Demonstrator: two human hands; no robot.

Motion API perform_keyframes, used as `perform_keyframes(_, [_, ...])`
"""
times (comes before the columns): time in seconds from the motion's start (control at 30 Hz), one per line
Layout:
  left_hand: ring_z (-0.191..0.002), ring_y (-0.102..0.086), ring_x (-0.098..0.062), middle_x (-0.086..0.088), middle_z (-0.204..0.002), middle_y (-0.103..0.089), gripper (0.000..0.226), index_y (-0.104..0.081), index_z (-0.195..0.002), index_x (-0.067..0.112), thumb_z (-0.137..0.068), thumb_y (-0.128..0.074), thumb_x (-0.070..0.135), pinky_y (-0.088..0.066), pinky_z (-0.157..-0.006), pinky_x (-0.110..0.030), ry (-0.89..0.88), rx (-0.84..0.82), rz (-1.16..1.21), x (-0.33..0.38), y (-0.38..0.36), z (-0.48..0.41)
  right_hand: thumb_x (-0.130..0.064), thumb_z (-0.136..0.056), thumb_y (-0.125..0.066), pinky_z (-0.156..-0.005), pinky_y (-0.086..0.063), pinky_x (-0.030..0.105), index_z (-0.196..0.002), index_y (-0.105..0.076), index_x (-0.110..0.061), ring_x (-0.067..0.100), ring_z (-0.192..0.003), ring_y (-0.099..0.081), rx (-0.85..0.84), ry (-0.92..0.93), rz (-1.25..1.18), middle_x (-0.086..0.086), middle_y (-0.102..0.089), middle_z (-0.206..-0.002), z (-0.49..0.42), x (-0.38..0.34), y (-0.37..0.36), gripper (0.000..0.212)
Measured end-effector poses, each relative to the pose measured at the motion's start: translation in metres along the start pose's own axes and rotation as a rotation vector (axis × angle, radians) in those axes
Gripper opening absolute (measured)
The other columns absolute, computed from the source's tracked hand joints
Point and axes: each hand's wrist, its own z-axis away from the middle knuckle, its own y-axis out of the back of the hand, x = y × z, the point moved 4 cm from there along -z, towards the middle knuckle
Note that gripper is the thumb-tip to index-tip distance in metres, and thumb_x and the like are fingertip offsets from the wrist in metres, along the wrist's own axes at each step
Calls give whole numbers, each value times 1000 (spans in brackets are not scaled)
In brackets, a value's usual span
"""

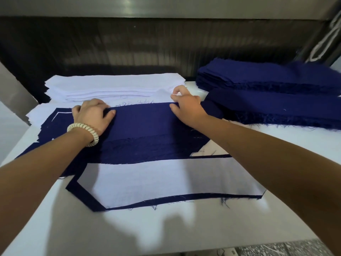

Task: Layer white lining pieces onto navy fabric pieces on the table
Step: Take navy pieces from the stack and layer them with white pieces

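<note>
A navy fabric piece (pixel 142 124) lies across the middle of the table on top of other navy pieces. My left hand (pixel 92 114) grips its far left edge, fingers curled over the cloth. My right hand (pixel 186 104) pinches its far right edge. Nearer to me lies a white lining piece (pixel 166 180) laid on a navy piece (pixel 83 197) whose border shows around it. Behind my hands sits a stack of white lining pieces (pixel 114 85).
Two stacks of navy pieces (pixel 267 76) with frayed edges stand at the right rear. More layered navy and white pieces (pixel 51 119) lie at the left. The white table (pixel 166 230) stretches toward me. A dark machine wall (pixel 147 43) rises behind.
</note>
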Motion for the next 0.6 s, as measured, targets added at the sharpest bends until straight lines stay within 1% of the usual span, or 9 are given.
perform_keyframes(0.07, [-120, -44, -25, -5, -126, -53, 35, -65, -113, 10, -92, -54, 36, -20, -102, -40, 5, 8, 35, 1, 4, -1, -10, -97, -45, -89, -35, 25, -98, -60, -2, 16, -90, -48, 60, -20, -176, 11, -45, -127, -1, 0, 6, 17])
perform_keyframes(0.13, [-116, -48, -27, -7, -126, -52, 34, -64, -113, 6, -90, -60, 30, -23, -101, -42, 0, 45, 67, 4, 10, -1, -5, -94, -49, -81, -34, 18, -106, -64, 5, 11, -92, -39, 146, -61, -333, 16, -52, -115, -3, 1, 15, 22])
perform_keyframes(0.2, [-112, -50, -31, -11, -125, -52, 33, -63, -113, 1, -88, -63, 22, -27, -101, -45, -28, 109, 90, 5, 19, 0, -2, -93, -50, -73, -32, 10, -104, -64, 9, 7, -87, -42, 232, -134, -491, 9, -52, -100, -5, 4, 22, 21])
perform_keyframes(0.27, [-111, -52, -35, -16, -124, -52, 35, -62, -116, -2, -86, -65, 15, -34, -100, -44, -64, 161, 117, 6, 28, 1, 2, -92, -51, -63, -38, 5, -106, -59, 14, -4, -69, -49, 295, -256, -781, -2, -51, -85, -6, 3, 29, 20])
perform_keyframes(0.33, [-113, -51, -34, -17, -126, -50, 39, -59, -121, -5, -86, -65, 11, -38, -98, -40, -74, 183, 141, 6, 35, 1, 3, -91, -51, -57, -43, 5, -108, -56, 15, -10, -58, -50, 354, -286, -840, -6, -47, -76, -5, 1, 38, 21])
perform_keyframes(0.4, [-115, -50, -32, -17, -128, -49, 42, -58, -123, -5, -85, -66, 11, -37, -99, -36, -87, 202, 157, 5, 42, 1, 4, -90, -52, -57, -48, 10, -107, -58, 13, -4, -65, -52, 379, -234, -798, -6, -47, -78, -2, -8, 52, 19])
perform_keyframes(0.5, [-117, -48, -31, -17, -128, -49, 44, -57, -124, -4, -83, -68, 9, -34, -100, -32, -146, 231, 176, 3, 56, 3, 10, -88, -53, -62, -53, 14, -98, -66, 5, 9, -82, -52, 395, -111, -748, -4, -47, -93, 6, -17, 74, 17])
perform_keyframes(0.53, [-117, -47, -32, -18, -128, -49, 45, -57, -124, -3, -82, -69, 8, -34, -102, -33, -177, 237, 171, 4, 60, 4, 11, -88, -53, -62, -53, 13, -95, -67, 2, 10, -84, -53, 389, -117, -760, -5, -47, -95, 9, -15, 80, 18])
perform_keyframes(0.6, [-118, -45, -36, -21, -126, -49, 47, -57, -124, -3, -80, -71, 6, -31, -108, -44, -251, 257, 138, 9, 68, 6, 13, -86, -55, -60, -52, 11, -89, -66, -4, 14, -84, -57, 394, -152, -834, -7, -47, -95, 15, -11, 89, 20])
